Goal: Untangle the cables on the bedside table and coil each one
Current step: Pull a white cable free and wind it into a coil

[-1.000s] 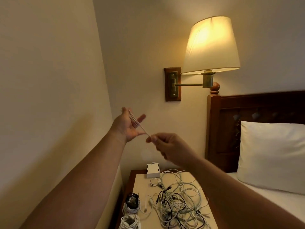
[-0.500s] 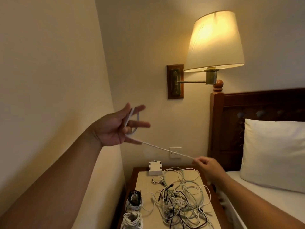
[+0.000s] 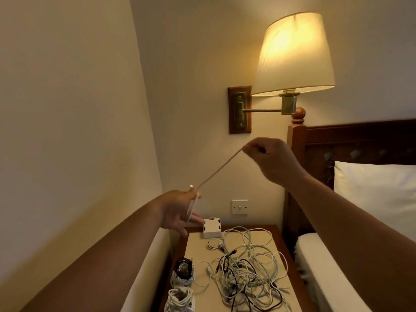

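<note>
A white cable (image 3: pixel 219 171) runs taut through the air between my hands. My left hand (image 3: pixel 177 212) is low on the left with its fingers extended; the cable loops round them and its plug end sticks up by the thumb. My right hand (image 3: pixel 270 161) is raised higher on the right and pinches the cable between thumb and fingertips. Below, a tangle of white and black cables (image 3: pixel 245 278) lies on the bedside table (image 3: pixel 198 246). Two coiled bundles sit at the table's left edge: one black and white (image 3: pixel 182 272), one white (image 3: pixel 180 300).
A small white box (image 3: pixel 212 228) stands at the back of the table below a wall switch (image 3: pixel 240 207). A lit wall lamp (image 3: pixel 295 55) hangs above. The wall is close on the left; the bed (image 3: pixel 326 266), pillow (image 3: pixel 378 194) and dark headboard (image 3: pixel 360 140) are on the right.
My right hand rose from just above the table to a height above my left hand. My left hand dropped and turned fingers-down, with the cable still looped round it.
</note>
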